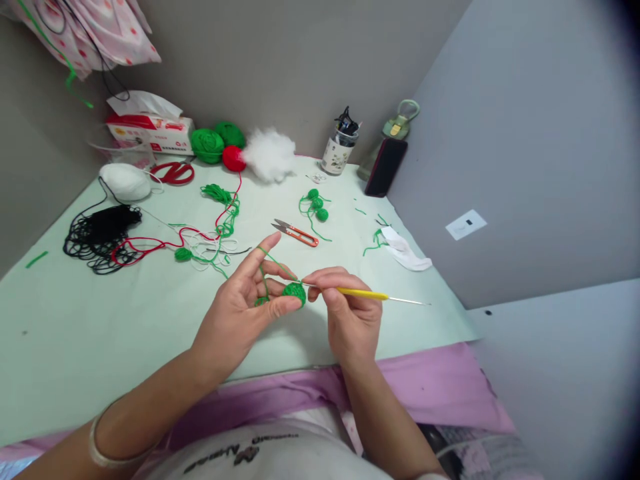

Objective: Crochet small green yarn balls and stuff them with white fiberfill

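Observation:
Between the thumb and fingers of my left hand (240, 300) is a small green crochet piece (294, 292). Green yarn runs from it over my raised left index finger. My right hand (350, 307) grips a crochet hook (363, 293) with a yellow handle and a metal tip at each end. The hook's left tip meets the top of the green piece; whether a loop sits on it is too small to tell. Just beyond my hands lie orange thread snips (296, 233), blades apart. Several small green crochet balls (317, 203) with yarn tails rest farther back.
At the left are tangled black yarn (103, 233), a white yarn ball (125, 181) and red-handled scissors (173, 173). Green yarn balls (207, 145), a red ball (233, 159) and white stuffing (270, 155) line the back. A phone (386, 167) leans on a bottle (397, 127) near the right wall.

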The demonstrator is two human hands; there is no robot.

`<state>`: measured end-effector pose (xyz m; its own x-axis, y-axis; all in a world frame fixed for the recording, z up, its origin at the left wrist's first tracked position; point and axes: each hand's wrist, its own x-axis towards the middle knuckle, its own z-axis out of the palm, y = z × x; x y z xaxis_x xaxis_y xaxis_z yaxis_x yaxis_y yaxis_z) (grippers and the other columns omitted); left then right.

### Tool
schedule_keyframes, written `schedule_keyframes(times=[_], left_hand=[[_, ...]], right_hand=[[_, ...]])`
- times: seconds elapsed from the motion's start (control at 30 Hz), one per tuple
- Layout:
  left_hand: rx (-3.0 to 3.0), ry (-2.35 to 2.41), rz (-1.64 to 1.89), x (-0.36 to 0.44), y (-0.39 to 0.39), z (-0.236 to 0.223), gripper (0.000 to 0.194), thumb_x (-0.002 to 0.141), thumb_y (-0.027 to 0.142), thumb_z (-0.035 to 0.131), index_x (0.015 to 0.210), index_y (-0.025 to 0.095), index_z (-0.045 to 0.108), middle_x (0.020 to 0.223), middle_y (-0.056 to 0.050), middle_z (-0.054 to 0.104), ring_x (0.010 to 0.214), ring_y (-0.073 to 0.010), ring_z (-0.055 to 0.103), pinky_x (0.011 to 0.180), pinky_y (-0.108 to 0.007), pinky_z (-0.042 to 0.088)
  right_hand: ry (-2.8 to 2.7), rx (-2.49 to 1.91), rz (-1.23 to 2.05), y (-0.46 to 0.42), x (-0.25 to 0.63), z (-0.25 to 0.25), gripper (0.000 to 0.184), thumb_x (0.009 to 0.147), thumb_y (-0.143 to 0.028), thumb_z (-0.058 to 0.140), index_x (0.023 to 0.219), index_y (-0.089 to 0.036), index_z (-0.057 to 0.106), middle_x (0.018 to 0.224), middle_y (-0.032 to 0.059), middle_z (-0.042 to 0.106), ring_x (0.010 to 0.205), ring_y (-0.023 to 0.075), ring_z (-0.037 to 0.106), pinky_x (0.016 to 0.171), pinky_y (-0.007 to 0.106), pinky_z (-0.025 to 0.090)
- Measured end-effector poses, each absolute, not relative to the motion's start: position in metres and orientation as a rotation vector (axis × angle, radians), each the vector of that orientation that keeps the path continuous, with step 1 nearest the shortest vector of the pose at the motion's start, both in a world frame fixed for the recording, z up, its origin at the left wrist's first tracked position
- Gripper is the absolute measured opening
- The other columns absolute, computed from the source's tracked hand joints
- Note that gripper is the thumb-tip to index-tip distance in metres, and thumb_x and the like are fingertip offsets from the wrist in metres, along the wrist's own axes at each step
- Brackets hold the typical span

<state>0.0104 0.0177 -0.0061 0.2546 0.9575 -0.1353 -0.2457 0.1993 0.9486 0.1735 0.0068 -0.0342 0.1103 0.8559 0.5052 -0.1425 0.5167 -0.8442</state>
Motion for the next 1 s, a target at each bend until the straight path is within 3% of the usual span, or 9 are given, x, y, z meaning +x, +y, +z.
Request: schedule_keyframes(times=[0.1, 0.17, 0.23, 0.3, 0.43, 0.63, 0.83, 0.93, 1.0], left_hand=[[0.993, 0.913, 1.034, 0.012, 0.017, -0.007, 0.097, 0.074, 0.015, 0.084, 0.158, 0.030, 0.038, 0.093, 0.002, 0.066, 0.088, -0.0163, 0.064, 0.084, -0.029, 0.049], [0.961, 0.885, 1.021, 0.013, 0.016, -0.008, 0.096, 0.073, 0.014, 0.085, 0.157, 0.028, 0.040, 0.091, 0.003, 0.068, 0.089, -0.0164, 0.063, 0.085, -0.029, 0.048], [0.864, 0.820, 0.982, 0.013, 0.015, -0.009, 0.087, 0.076, 0.017, 0.084, 0.154, 0.028, 0.046, 0.092, 0.003, 0.069, 0.090, -0.0158, 0.063, 0.086, -0.028, 0.048], [0.750, 0.738, 0.913, 0.013, 0.015, -0.009, 0.074, 0.081, 0.023, 0.082, 0.149, 0.028, 0.053, 0.097, 0.001, 0.069, 0.090, -0.0148, 0.061, 0.086, -0.027, 0.047], [0.643, 0.641, 0.825, 0.009, 0.017, -0.008, 0.063, 0.087, 0.031, 0.078, 0.146, 0.024, 0.057, 0.102, -0.003, 0.068, 0.086, -0.0140, 0.058, 0.085, -0.028, 0.046], [0.633, 0.653, 0.860, 0.003, 0.022, -0.005, 0.054, 0.088, 0.023, 0.073, 0.140, 0.019, 0.063, 0.099, -0.004, 0.066, 0.084, -0.0150, 0.058, 0.084, -0.030, 0.046], [0.712, 0.659, 0.866, 0.004, 0.023, -0.007, 0.053, 0.087, 0.026, 0.073, 0.139, 0.023, 0.064, 0.096, 0.000, 0.062, 0.082, -0.0135, 0.057, 0.083, -0.027, 0.045], [0.829, 0.756, 0.938, 0.008, 0.020, -0.009, 0.059, 0.085, 0.025, 0.077, 0.141, 0.027, 0.061, 0.095, 0.001, 0.064, 0.087, -0.0142, 0.058, 0.086, -0.027, 0.045], [0.893, 0.835, 1.014, 0.013, 0.016, -0.010, 0.067, 0.083, 0.022, 0.080, 0.145, 0.029, 0.057, 0.096, 0.002, 0.066, 0.093, -0.0151, 0.059, 0.089, -0.026, 0.045]], right_hand=[[-1.411, -0.834, 0.673, 0.003, 0.174, -0.034, 0.020, 0.098, -0.020, 0.061, 0.105, -0.029, 0.077, 0.096, 0.0050, 0.074, 0.088, 0.0203, 0.069, 0.071, 0.036, 0.060], [-1.575, -0.931, 0.384, -0.002, 0.173, -0.037, 0.030, 0.097, -0.015, 0.061, 0.116, -0.032, 0.075, 0.102, 0.0064, 0.073, 0.093, 0.0218, 0.069, 0.076, 0.039, 0.060], [-1.659, -0.956, 0.090, -0.006, 0.171, -0.042, 0.042, 0.095, -0.013, 0.062, 0.129, -0.036, 0.071, 0.108, 0.0076, 0.072, 0.097, 0.0235, 0.068, 0.079, 0.041, 0.060], [-1.637, -0.910, 0.005, -0.008, 0.169, -0.045, 0.047, 0.095, -0.012, 0.063, 0.133, -0.039, 0.068, 0.110, 0.0073, 0.071, 0.098, 0.0238, 0.068, 0.077, 0.041, 0.061], [-1.510, -0.845, 0.278, -0.006, 0.171, -0.039, 0.036, 0.097, -0.013, 0.061, 0.120, -0.037, 0.074, 0.105, 0.0054, 0.073, 0.092, 0.0211, 0.070, 0.072, 0.037, 0.062], [-1.272, -0.841, 0.625, -0.002, 0.178, -0.027, 0.014, 0.096, -0.024, 0.064, 0.099, -0.026, 0.078, 0.087, 0.0052, 0.075, 0.070, 0.0183, 0.068, 0.063, 0.036, 0.059], [-1.001, -0.834, 1.047, 0.007, 0.182, -0.025, 0.012, 0.091, -0.031, 0.068, 0.092, -0.021, 0.075, 0.077, 0.0039, 0.075, 0.057, 0.0137, 0.063, 0.052, 0.028, 0.055], [-1.116, -0.860, 1.017, 0.005, 0.180, -0.027, 0.014, 0.095, -0.029, 0.063, 0.098, -0.024, 0.077, 0.081, 0.0035, 0.074, 0.060, 0.0138, 0.064, 0.054, 0.029, 0.055], [-1.315, -0.935, 0.724, 0.000, 0.175, -0.032, 0.019, 0.097, -0.023, 0.062, 0.104, -0.029, 0.078, 0.092, 0.0046, 0.074, 0.073, 0.0167, 0.068, 0.063, 0.032, 0.058]])
